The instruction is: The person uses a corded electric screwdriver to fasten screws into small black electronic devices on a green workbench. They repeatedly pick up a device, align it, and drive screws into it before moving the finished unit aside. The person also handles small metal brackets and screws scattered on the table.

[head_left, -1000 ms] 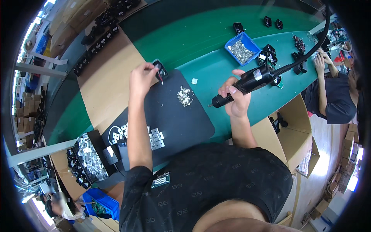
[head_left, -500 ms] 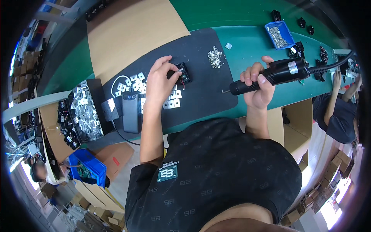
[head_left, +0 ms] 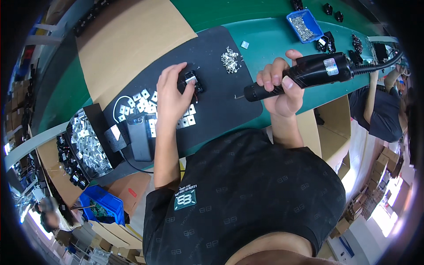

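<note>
My left hand is closed around a small black housing resting on the dark mat. Its thumb presses by a small silver plate on the housing, and its fingers curve over the far side. In my right hand is a black corded electric screwdriver, gripped near its front end. The bit points left over the mat, apart from the housing. Beyond the bit lies a heap of small silver screws. Flat silver plates with holes lie around my left forearm, some hidden behind it.
A black phone and a black bin of silver plates are at left. Cardboard covers the mat's far left. A blue tray holds small metal parts at far right. Another person works on the right.
The view has shifted, so the bench sits further left and higher in the picture. My left fingers have gone from a pinch above the housing to a hold around it, thumb near the plate.
</note>
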A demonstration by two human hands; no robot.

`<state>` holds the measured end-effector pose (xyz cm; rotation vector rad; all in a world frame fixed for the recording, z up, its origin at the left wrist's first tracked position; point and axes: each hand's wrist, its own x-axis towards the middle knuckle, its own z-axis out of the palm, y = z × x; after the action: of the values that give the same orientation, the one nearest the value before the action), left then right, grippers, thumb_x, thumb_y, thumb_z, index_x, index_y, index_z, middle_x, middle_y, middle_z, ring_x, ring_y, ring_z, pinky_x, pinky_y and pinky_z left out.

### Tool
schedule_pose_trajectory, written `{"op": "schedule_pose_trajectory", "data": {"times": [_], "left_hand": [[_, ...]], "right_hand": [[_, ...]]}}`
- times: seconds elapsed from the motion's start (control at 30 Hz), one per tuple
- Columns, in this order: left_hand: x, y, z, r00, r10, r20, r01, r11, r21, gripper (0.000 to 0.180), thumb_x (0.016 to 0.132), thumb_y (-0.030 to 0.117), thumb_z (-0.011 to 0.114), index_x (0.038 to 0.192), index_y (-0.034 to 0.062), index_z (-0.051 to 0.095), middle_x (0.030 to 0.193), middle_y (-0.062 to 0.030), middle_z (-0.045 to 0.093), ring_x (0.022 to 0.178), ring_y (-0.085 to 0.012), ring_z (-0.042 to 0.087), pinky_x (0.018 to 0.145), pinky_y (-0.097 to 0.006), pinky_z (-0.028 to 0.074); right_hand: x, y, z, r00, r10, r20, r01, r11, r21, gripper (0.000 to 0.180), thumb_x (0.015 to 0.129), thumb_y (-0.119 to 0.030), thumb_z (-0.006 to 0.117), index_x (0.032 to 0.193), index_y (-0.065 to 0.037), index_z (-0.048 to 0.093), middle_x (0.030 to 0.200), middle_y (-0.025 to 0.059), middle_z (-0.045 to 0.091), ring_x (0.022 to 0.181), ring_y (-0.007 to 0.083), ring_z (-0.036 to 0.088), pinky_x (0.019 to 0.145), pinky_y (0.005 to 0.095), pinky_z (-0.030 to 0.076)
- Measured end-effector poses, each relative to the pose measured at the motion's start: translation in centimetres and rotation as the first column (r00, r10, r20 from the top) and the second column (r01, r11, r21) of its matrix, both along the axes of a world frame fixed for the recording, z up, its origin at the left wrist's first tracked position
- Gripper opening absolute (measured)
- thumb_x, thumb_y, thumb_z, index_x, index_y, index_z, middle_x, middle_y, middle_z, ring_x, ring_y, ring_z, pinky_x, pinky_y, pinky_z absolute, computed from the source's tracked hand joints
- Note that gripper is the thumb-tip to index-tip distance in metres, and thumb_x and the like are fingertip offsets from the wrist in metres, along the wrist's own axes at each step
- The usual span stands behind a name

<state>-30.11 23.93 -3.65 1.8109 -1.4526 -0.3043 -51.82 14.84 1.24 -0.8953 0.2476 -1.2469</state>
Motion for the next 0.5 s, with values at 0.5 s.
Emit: {"op": "schedule_pose_trajectory", "data": {"times": [0.5], "left_hand": [[-4.2, 1.8, 0.2, 0.925, -0.379, -0.028, 0.365, 0.907, -0.208, 0.017, 0.07, 0.009, 0.076, 0.084, 0.0028, 0.068, 0.079, -0.0067, 0.069, 0.068, -0.0202, 0.063, 0.067, -0.032, 0.047]], "right_hand": [[1.6, 0.0, 0.0, 0.977, 0.198, 0.076, -0.191, 0.977, -0.09, 0.054, 0.086, -0.021, 0.056, 0.135, -0.014, 0.036, 0.077, 0.0003, 0.046, 0.065, 0.0117, 0.046, 0.067, 0.0305, 0.042]]}}
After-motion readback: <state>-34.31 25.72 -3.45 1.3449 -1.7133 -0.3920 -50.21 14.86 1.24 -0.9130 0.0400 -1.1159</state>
